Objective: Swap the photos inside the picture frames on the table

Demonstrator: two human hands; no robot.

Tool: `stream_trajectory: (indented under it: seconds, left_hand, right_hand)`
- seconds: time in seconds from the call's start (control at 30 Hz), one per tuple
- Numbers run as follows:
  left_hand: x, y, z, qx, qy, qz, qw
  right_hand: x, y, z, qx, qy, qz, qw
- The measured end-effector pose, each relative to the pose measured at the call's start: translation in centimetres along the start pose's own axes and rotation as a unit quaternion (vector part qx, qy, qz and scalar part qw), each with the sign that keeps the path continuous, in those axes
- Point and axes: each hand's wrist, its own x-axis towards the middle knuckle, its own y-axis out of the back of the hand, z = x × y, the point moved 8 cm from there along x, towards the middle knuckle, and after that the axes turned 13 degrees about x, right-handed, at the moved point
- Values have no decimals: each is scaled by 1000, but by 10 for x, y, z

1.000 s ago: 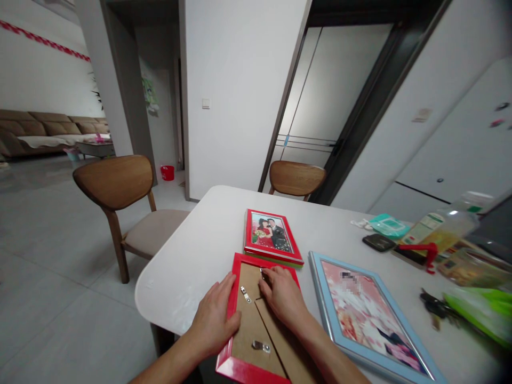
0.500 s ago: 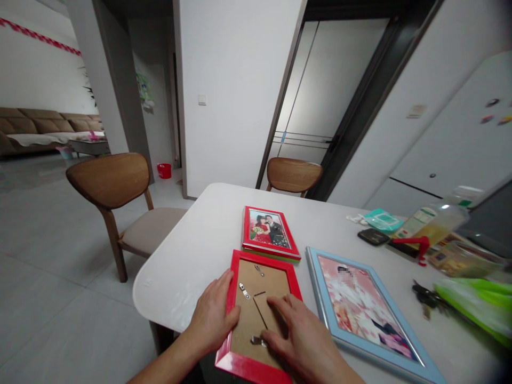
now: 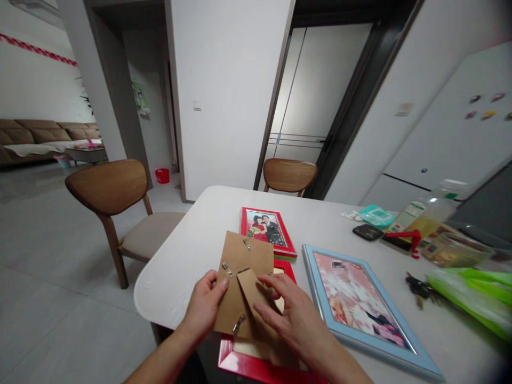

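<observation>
My left hand (image 3: 204, 301) grips the left edge of a brown backing board (image 3: 236, 256), thumb on top. Small metal clips sit along the board, and its narrow stand flap (image 3: 250, 285) is raised from it. My right hand (image 3: 294, 309) has its thumb and fingers around the flap; its exact hold is partly hidden. The board is tilted above a red photo frame (image 3: 240, 358), whose opening shows a pale layer inside. Beyond it lies another red frame with a couple's photo (image 3: 266, 226), partly covered by the board.
A large blue-framed picture (image 3: 360, 298) lies to the right. Farther right are keys (image 3: 418, 287), a green plastic bag (image 3: 468, 293), a bottle (image 3: 430, 210), a dark flat case (image 3: 368, 232) and a wipes pack (image 3: 376, 215). Wooden chairs (image 3: 110, 186) stand around the white table (image 3: 192, 250).
The backing board has come up out of the red frame and shifted toward the far left. Its stand flap has swung out. Both hands moved with it, and the view tipped slightly.
</observation>
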Motion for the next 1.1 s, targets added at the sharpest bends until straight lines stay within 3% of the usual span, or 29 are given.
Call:
stream_trajectory:
  seconds: [0.13, 0.27, 0.37, 0.47, 0.53, 0.6, 0.67, 0.73, 0.8, 0.87, 0.9, 1.0, 1.1]
  left_hand:
    - [-5, 33, -20, -19, 57, -5, 998]
    - [-9, 75, -44, 24, 94, 10, 995]
    - [-6, 101, -53, 83, 101, 53, 990]
    - [-6, 112, -42, 199, 51, 127, 971]
    - [-13, 97, -19, 302, -37, 160, 939]
    - [-24, 62, 6, 364, -127, 149, 911]
    - [-37, 14, 27, 367, -193, 92, 905]
    - [-51, -37, 53, 344, -298, 10, 890]
    - [-60, -67, 75, 325, -360, -16, 874]
    - [-62, -73, 92, 302, -385, -9, 872]
    - [-60, -68, 98, 288, -383, 5, 878]
    - [-47, -23, 97, 253, -295, 96, 916]
    - [-37, 31, 65, 225, -134, 179, 948]
  right_hand:
    - [-10, 12, 41, -80, -66, 45, 994]
    - [-19, 10, 78, -139, -132, 30, 981]
    - [-19, 12, 86, -108, -152, 46, 981]
    - [-18, 19, 88, 45, -191, 83, 977]
    - [-22, 19, 89, 221, -250, 106, 937]
    - [-28, 14, 83, 390, -293, 125, 864]
    - [-31, 9, 69, 500, -300, 134, 801]
    - [-31, 8, 56, 545, -289, 134, 776]
    - [-30, 9, 50, 541, -274, 130, 784]
    - [-27, 13, 52, 493, -259, 123, 822]
    - [-25, 16, 57, 451, -251, 118, 848]
    - [-20, 28, 78, 238, -232, 108, 937]
    - [-17, 32, 94, 5, -200, 87, 976]
